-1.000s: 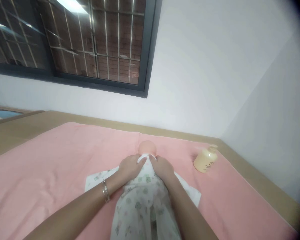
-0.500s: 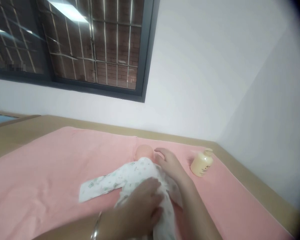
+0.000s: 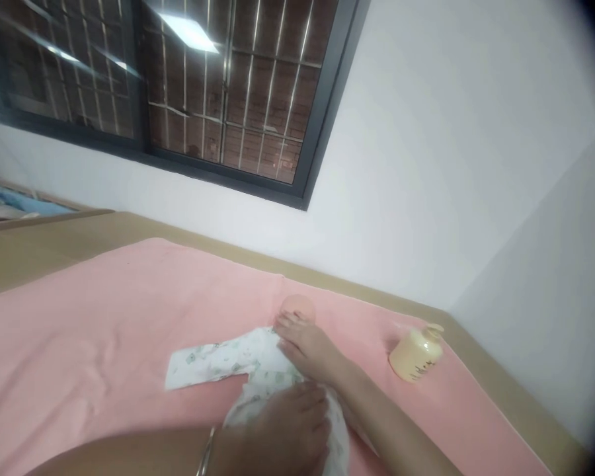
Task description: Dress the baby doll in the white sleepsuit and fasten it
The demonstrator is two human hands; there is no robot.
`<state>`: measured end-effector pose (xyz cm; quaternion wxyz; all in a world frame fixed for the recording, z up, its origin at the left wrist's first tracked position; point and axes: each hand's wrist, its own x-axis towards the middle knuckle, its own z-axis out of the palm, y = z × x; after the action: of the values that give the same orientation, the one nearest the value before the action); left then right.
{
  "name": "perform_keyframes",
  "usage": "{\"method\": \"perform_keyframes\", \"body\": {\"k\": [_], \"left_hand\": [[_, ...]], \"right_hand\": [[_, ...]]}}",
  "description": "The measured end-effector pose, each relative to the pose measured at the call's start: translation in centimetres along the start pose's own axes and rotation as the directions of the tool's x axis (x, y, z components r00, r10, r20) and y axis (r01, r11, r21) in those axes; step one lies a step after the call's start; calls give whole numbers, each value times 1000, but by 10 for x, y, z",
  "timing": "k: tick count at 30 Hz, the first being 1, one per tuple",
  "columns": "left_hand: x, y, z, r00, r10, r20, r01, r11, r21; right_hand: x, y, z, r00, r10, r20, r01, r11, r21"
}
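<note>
A baby doll with a bald head (image 3: 297,305) lies on a pink sheet (image 3: 123,317). It wears a white garment (image 3: 213,362) with a green print, one sleeve stretched out to the left. Across the doll's neck and upper chest lies my right hand (image 3: 307,340), open, fingers extended toward the head. My left hand (image 3: 287,426), with a silver bracelet (image 3: 206,453) at the wrist, rests on the doll's lower body. Its fingers are spread over the cloth and slightly bent; the undersides are hidden. My hands and arms cover much of the doll's right half.
A pale yellow pump bottle (image 3: 416,354) stands on the sheet to the right. Beyond the sheet runs a tan surface edge (image 3: 188,237) along the white wall (image 3: 401,165). A dark-framed window (image 3: 297,192) with bars is above. Blue fabric (image 3: 34,203) shows at far left.
My right hand has moved left from beside the doll's head onto its neck and upper chest. My left hand stays on the lower body. The whole view has tilted and shifted.
</note>
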<state>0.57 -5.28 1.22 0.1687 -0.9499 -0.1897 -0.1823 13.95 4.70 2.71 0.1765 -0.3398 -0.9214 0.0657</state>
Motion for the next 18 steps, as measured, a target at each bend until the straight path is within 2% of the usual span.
{"method": "perform_keyframes", "body": {"k": [2,6,9,11,15,18], "left_hand": [[-1,0,0,1000,0,2,0,1000,-17],[-1,0,4,999,-32,6,32,998,-53],[0,2,5,997,-71,3,71,995,-66],[0,4,5,997,-79,-27,76,992,-101],[0,6,11,990,-105,-96,92,987,-135],[-1,6,19,985,-81,-150,56,985,-162]], "right_hand": [[-3,-2,-2,1000,-8,-16,8,1000,-4],[-5,-5,-3,999,-19,37,19,1000,11],[-7,-4,-2,1000,-3,-17,4,1000,7],[-9,-3,0,999,6,-35,-6,1000,8],[-12,1,3,1000,8,13,-8,1000,23],[-13,5,6,999,-4,-44,5,1000,13]]}}
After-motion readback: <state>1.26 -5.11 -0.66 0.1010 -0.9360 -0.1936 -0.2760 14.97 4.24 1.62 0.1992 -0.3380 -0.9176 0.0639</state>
